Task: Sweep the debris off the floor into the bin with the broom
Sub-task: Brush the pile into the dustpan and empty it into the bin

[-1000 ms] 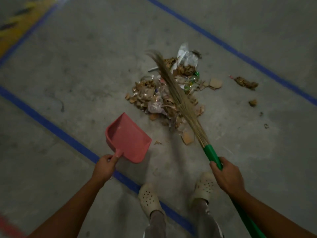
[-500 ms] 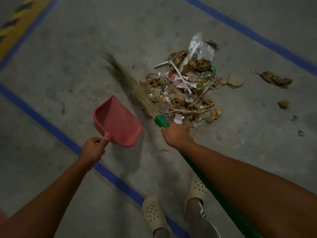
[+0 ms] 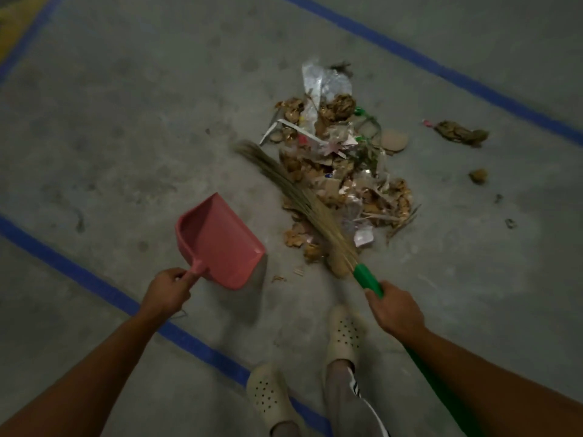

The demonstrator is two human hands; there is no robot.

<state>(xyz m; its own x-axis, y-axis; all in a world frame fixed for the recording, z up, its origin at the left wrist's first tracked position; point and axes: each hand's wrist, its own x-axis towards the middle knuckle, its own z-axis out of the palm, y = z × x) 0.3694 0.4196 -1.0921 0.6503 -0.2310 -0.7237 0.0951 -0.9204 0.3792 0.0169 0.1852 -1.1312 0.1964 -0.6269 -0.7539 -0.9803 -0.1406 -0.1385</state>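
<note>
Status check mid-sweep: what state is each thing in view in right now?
pile: heaped, not yet collected.
dustpan: empty, mouth toward the pile, apart from it.
broom: bristles lie on the pile's left edge.
scraps: loose, right of the pile.
left hand: grips the dustpan handle.
right hand: grips the broom handle.

Left clog (image 3: 268, 395) and right clog (image 3: 345, 334): cream, perforated with round holes. Left clog on blue line (image 3: 94, 285); right clog just beyond it. Trousers (image 3: 339, 383) grey, right leg black-and-white striped.
</note>
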